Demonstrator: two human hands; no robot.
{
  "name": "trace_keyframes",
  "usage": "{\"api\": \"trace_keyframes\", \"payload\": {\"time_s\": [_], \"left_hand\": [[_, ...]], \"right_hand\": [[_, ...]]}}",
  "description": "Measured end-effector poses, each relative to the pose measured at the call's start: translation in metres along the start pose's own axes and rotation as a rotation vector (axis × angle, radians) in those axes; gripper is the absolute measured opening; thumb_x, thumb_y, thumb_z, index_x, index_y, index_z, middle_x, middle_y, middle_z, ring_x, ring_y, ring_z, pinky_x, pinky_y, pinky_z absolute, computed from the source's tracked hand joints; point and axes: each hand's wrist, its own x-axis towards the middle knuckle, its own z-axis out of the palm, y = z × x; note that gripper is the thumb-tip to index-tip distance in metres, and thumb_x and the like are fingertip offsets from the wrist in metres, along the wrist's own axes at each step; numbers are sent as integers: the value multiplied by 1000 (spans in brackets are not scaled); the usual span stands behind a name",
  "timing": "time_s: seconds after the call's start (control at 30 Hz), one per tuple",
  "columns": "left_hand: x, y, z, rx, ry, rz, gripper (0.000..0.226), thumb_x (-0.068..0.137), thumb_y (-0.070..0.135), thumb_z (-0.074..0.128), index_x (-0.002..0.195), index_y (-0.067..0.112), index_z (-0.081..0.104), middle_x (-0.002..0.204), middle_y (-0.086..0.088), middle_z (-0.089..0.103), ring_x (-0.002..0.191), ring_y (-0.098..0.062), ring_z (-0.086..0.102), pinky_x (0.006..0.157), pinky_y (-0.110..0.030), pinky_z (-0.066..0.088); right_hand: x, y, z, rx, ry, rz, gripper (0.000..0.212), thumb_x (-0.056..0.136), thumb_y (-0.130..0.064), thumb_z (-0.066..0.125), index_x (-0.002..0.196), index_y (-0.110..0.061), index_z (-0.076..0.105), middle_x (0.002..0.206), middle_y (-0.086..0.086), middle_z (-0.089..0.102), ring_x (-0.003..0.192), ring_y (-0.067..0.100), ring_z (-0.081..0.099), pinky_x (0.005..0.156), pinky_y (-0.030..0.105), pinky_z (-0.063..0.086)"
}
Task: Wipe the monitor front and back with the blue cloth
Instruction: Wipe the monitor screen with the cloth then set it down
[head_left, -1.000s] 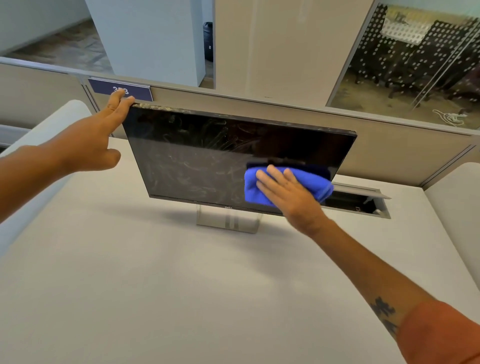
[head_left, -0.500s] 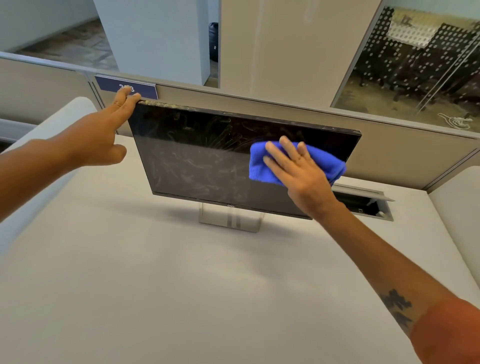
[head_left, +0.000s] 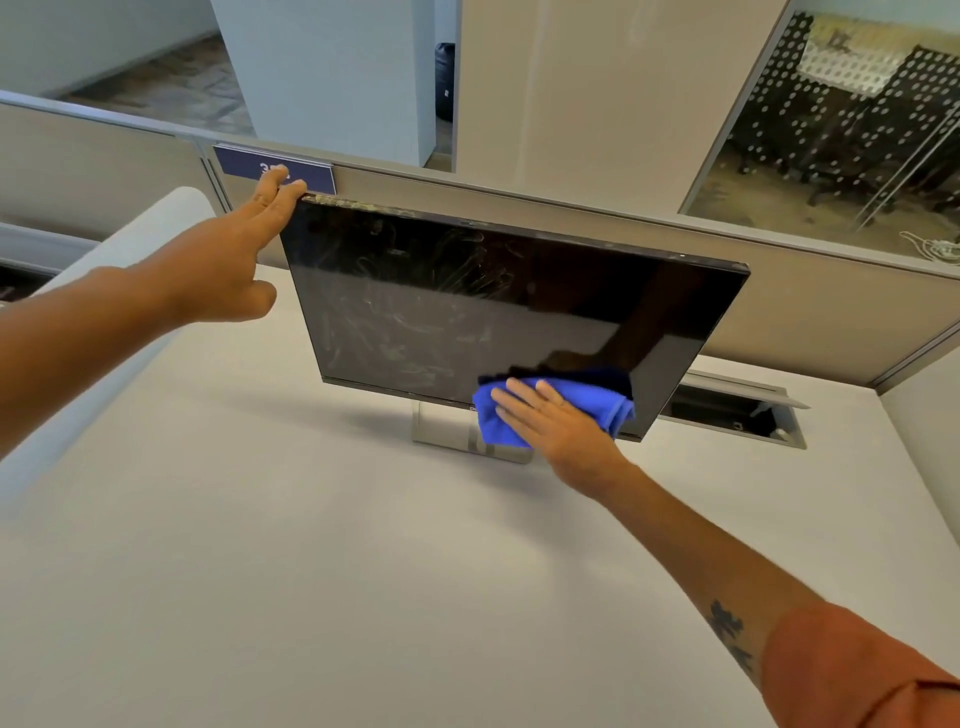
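Observation:
A black monitor (head_left: 467, 306) stands on a silver base (head_left: 447, 441) at the back of the desk, its dark screen facing me and streaked with smears. My left hand (head_left: 228, 265) touches the screen's upper left corner with straight fingers. My right hand (head_left: 556, 426) presses the blue cloth (head_left: 597, 400) flat against the lower right part of the screen, fingers spread over the cloth. The cloth hangs a little below the screen's bottom edge. The back of the monitor is hidden.
The white desk (head_left: 363, 571) spreads wide in front of the monitor. An open cable hatch (head_left: 737, 410) lies behind the monitor at the right. A beige partition (head_left: 831, 312) with a blue number plate (head_left: 244, 161) runs along the back; a padded divider (head_left: 114, 270) stands at left.
My right hand has slid the blue cloth from the screen's upper right down to its lower right edge. My left hand has stayed on the top left corner.

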Motion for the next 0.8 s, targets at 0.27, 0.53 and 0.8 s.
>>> {"api": "trace_keyframes", "payload": {"time_s": [0.27, 0.53, 0.8], "left_hand": [[-3, 4, 0, 8, 5, 5, 125, 74, 5, 79, 157, 36, -9, 168, 7, -11, 58, -9, 52, 52, -12, 39], [-2, 1, 0, -2, 7, 11, 126, 74, 5, 78, 156, 39, -10, 167, 9, -12, 60, -7, 51, 53, -14, 39], [-1, 2, 0, -20, 19, 20, 124, 74, 5, 76, 157, 38, -10, 167, 6, -12, 63, -5, 51, 61, -24, 44]], "right_hand": [[19, 18, -33, -8, 99, 32, 60, 104, 9, 34, 161, -6, 44, 173, 11, 30, 163, 35, 23, 135, 45, 6], [77, 69, -105, -27, 537, 314, 58, 104, 17, 42, 157, -3, 50, 167, 15, 43, 162, 39, 24, 133, 56, 13], [61, 10, -39, -30, 255, 154, 59, 105, 11, 27, 160, -3, 44, 171, 10, 37, 162, 35, 27, 135, 48, 8]]}}
